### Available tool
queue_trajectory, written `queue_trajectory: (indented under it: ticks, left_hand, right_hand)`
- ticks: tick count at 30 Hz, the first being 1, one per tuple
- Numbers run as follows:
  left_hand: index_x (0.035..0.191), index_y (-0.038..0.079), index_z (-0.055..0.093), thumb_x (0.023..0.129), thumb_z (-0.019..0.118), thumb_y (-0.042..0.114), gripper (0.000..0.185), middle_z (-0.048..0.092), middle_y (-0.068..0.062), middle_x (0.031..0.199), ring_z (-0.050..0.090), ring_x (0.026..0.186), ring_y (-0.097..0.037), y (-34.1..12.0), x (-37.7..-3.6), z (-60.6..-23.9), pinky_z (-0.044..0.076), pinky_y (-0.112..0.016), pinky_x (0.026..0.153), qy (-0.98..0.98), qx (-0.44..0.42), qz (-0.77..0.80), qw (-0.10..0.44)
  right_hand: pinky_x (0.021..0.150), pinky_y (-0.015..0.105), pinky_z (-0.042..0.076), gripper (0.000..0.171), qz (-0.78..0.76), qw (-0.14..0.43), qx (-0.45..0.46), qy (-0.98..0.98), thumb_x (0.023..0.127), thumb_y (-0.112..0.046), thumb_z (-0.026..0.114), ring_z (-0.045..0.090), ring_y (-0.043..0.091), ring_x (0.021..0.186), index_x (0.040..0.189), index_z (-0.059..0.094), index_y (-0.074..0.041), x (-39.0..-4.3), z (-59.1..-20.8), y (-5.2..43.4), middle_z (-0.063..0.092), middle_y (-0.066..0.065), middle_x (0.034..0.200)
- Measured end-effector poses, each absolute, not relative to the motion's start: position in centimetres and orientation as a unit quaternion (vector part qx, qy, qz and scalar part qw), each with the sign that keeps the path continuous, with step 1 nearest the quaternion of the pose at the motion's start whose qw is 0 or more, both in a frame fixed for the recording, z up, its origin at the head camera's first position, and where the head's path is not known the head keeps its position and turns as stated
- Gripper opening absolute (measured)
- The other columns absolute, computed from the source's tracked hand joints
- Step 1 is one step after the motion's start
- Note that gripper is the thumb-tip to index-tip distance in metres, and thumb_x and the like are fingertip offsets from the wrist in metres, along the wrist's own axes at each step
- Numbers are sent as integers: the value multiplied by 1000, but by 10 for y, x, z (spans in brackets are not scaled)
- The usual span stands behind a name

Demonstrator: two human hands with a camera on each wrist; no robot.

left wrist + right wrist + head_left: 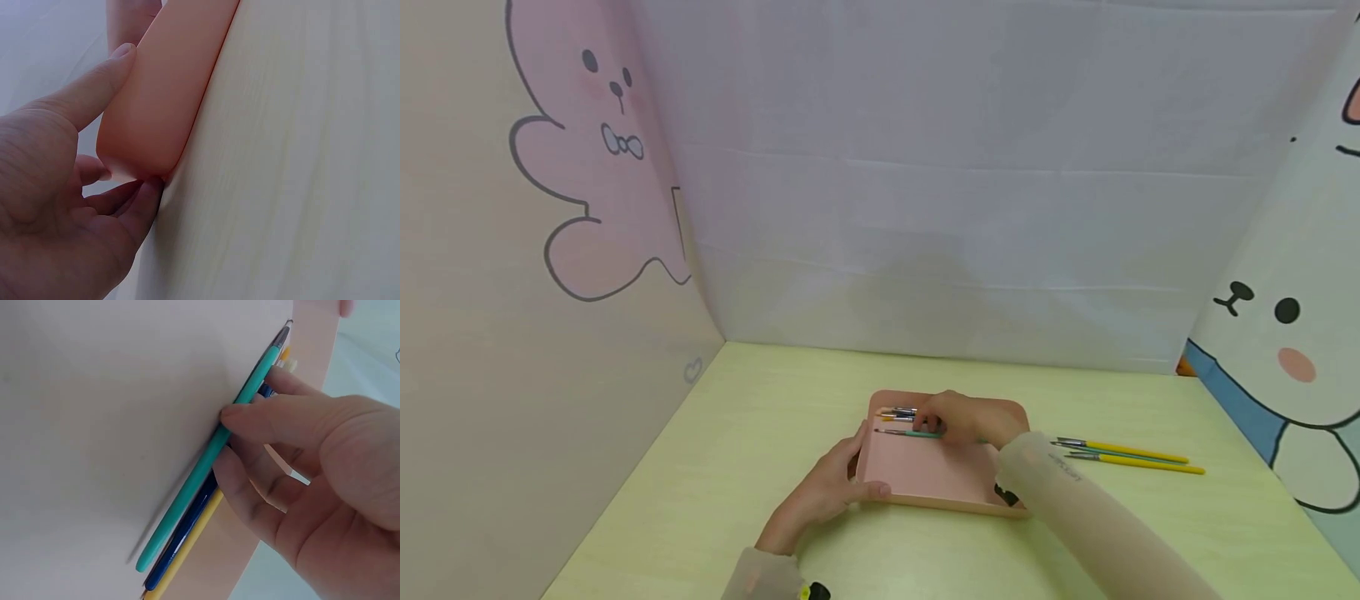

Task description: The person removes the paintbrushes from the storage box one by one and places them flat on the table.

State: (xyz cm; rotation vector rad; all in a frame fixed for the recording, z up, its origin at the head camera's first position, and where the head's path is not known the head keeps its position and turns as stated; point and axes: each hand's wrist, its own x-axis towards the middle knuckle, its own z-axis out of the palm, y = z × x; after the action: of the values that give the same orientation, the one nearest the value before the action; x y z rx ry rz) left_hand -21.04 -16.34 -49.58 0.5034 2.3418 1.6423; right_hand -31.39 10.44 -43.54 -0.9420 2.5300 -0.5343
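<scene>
A shallow pink tray [925,475] lies on the table in the head view. My left hand [827,483] grips its near left corner, thumb at the front edge and fingers along the left side; the left wrist view shows the thumb against the rim of the tray wall [162,87]. Inside the tray, my right hand [966,417] pinches a green paintbrush [194,481] between thumb and fingers. Beside it in the right wrist view lie a dark blue paintbrush [182,534] and a yellow paintbrush [187,542], partly hidden by the fingers. Several bristle ends [898,414] show left of this hand.
Right of the tray, two yellow paintbrushes [1150,463] and a green one between them lie on the pale wooden table [760,417]. A white cloth [925,208] hangs behind, and cartoon-printed panels [587,208] stand at both sides.
</scene>
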Motion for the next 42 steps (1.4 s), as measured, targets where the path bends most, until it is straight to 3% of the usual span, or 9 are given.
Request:
queue_trajectory:
  ticks: [10,17,24,42]
  left_hand:
    - [171,8,10,91,88,27,113,41,-19,159,52,141,-28,-162,-209,-496,39,-53,118,803,165,559,120]
    - [171,9,10,91,87,28,112,38,-19,164,49,145,-30,-162,-209,-494,38,-55,119,800,168,563,122]
    - [172,12,12,92,87,32,111,44,-16,160,54,136,-26,-162,-210,-496,41,-52,117,808,172,551,117]
    - [171,10,11,91,88,30,113,39,-19,163,49,143,-28,-164,-210,-497,38,-53,120,815,165,545,110]
  right_hand:
    - [89,35,51,50,-196,181,-346,900,93,22,55,61,22,99,113,77,-17,-312,-437,108,69,0,107]
    - [89,36,54,46,-186,147,-392,889,93,20,61,64,24,99,120,78,-12,-310,-422,118,70,4,110]
    - [86,32,57,50,-182,109,-426,880,90,20,62,68,22,97,125,78,-13,-310,-407,141,71,0,108]
    - [82,31,60,38,-211,74,-414,882,95,13,68,68,15,95,126,76,-8,-297,-383,211,70,-1,112]
